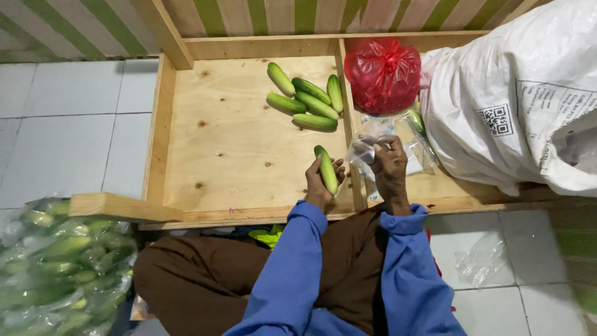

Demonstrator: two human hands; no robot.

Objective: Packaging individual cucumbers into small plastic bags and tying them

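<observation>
Left hand [318,183] fingers wrapped around cucumber [326,169]; right hand [389,163] fingers pinching clear plastic bag [367,149]. Bagging step; bag mouth likely needs opening.

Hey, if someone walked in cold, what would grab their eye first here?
Probably the left hand holding one cucumber over the wooden tray, with the right hand pinching a clear plastic bag beside it. Behind lie five loose cucumbers, a knotted red bag and a big white sack.
</observation>
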